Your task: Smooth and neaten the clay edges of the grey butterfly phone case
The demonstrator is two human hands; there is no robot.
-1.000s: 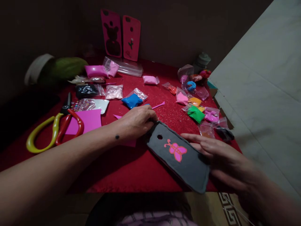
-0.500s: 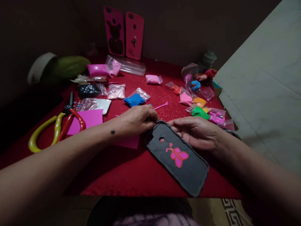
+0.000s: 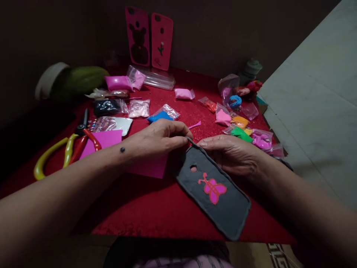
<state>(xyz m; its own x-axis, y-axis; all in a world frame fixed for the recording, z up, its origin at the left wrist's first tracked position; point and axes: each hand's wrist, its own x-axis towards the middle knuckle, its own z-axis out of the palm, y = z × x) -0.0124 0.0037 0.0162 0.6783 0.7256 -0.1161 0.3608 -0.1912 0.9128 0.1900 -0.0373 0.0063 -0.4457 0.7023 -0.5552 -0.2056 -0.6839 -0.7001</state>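
Note:
A phone case (image 3: 223, 206) covered in dark grey clay lies tilted between my hands. It has a round hole near its top and a pink butterfly (image 3: 214, 189) with orange-red outlines on its face. My left hand (image 3: 164, 137) pinches the clay edge at the case's top corner between thumb and fingers. Along the upper right edge, my right hand (image 3: 231, 152) grips the case, thumb near the top corner and the other fingers partly hidden beneath. A small dark ball (image 3: 122, 149) sticks to my left wrist. Under my left forearm lies a pink sheet (image 3: 152, 167).
Scissors (image 3: 80, 130) with yellow and red handles lie at left. Bags of coloured clay, such as a black one (image 3: 106, 107) and a green one (image 3: 241, 134), spread over the red cloth (image 3: 134, 212). Two decorated pink cases (image 3: 161, 41) stand against the wall.
My left thumb and fingers have shifted slightly along the top corner, and the fingers are more raised. The case has moved a little right and down in view.

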